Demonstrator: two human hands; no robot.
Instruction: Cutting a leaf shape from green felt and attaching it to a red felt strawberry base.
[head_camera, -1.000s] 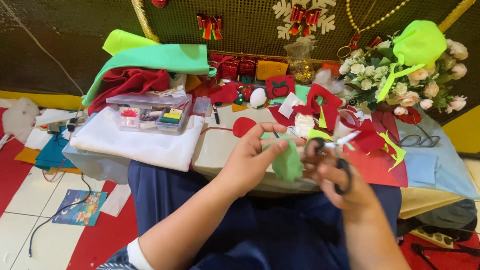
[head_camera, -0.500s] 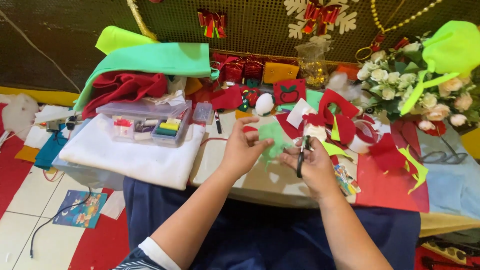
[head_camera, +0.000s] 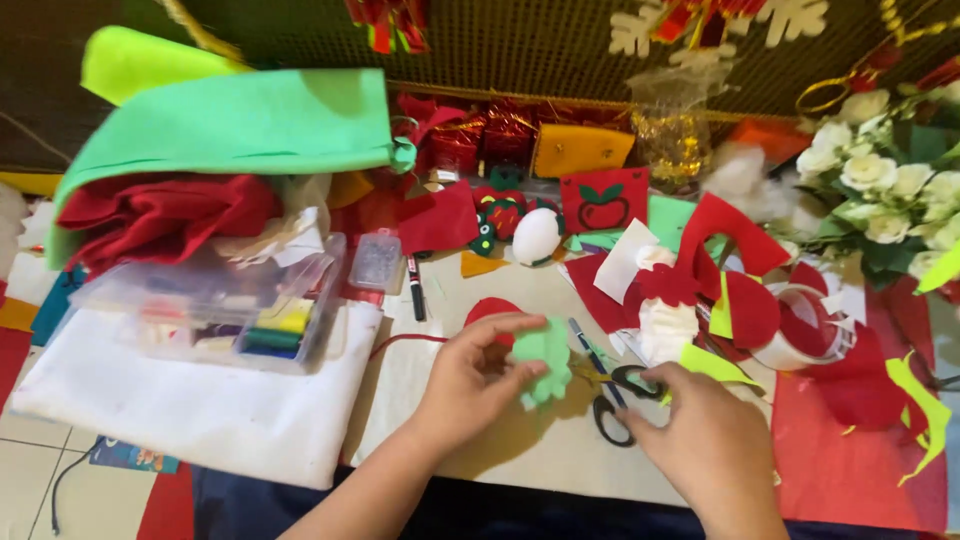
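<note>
Now setting scissors (head_camera: 612, 392) down on counter (head_camera: 480, 440), right hand (head_camera: 700, 440) seemingly loosening; left hand (head_camera: 478, 378) pinching green felt piece (head_camera: 545, 358).

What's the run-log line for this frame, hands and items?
left hand: holds green felt piece | right hand: on black scissors, lying on table | nearby: white egg shape, black marker

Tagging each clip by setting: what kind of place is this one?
Probably a home craft table for felt decorations. The left hand holds a green felt cutout, the right hand rests on black-handled scissors, and folded felt sheets pile up behind.
</note>
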